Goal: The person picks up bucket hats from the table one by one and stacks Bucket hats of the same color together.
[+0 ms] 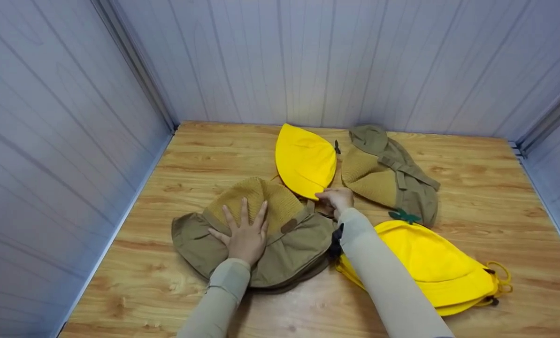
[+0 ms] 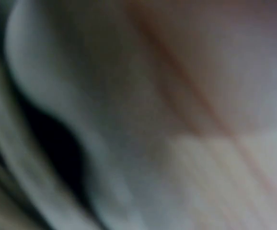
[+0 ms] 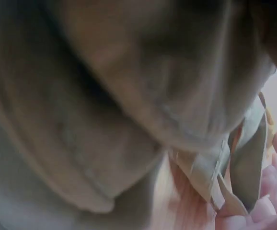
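A khaki hat (image 1: 280, 256) with a tan woven crown lies at the centre-left of the table in the head view. My left hand (image 1: 246, 239) rests flat on it, fingers spread across the crown and band. At the hat's right end, my right hand (image 1: 338, 199) has its fingers curled, just by the brim tip of a small yellow hat (image 1: 305, 159). The right wrist view shows those fingers (image 3: 263, 211) holding a khaki strap (image 3: 248, 163) of the hat. Blur in the left wrist view leaves only sleeve and skin visible.
Behind my right hand lies a second khaki hat (image 1: 416, 188) with a woven crown. Yellow hats (image 1: 439, 267) with a green leaf and cord are stacked at the right, partly under my right forearm. Pale panel walls (image 1: 280, 61) enclose the wooden table (image 1: 134, 272).
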Tool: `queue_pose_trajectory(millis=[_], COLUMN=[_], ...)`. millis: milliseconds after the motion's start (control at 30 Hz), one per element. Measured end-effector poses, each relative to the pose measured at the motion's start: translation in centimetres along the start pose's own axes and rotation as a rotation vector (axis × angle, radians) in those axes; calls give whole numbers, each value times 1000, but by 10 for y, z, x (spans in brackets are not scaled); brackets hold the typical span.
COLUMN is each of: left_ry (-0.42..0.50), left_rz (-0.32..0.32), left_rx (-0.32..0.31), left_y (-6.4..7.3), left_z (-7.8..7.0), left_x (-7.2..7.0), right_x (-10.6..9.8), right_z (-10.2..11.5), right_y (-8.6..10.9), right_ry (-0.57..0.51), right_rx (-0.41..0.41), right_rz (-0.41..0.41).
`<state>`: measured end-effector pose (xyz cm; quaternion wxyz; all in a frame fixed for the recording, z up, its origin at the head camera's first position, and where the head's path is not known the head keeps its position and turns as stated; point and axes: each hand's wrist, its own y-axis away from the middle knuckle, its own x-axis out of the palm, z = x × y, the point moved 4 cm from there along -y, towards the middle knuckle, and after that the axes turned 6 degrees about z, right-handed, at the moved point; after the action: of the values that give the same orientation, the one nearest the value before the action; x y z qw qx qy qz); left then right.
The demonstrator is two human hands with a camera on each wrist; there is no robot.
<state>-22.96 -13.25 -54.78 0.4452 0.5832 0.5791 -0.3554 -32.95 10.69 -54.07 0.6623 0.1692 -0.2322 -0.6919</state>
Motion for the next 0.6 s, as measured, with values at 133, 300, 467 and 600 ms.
queue_pose_trajectory(millis=[133, 300, 467, 600], left_ry=[6, 22, 26, 41], left_rz=[9, 17, 8, 29], left_rx=[4, 5, 12, 9], left_y=[0, 1, 1, 1], left_z=[0, 0, -2, -2], left_x=[1, 1, -1, -6], right_x=[-4, -10, -14, -14], right_z=[-2, -2, 0, 5], right_y=[0, -3, -6, -7], right_ry=[-68, -193, -465, -689], right_rx=[48, 90, 120, 111], right_rz=[11, 21, 73, 183])
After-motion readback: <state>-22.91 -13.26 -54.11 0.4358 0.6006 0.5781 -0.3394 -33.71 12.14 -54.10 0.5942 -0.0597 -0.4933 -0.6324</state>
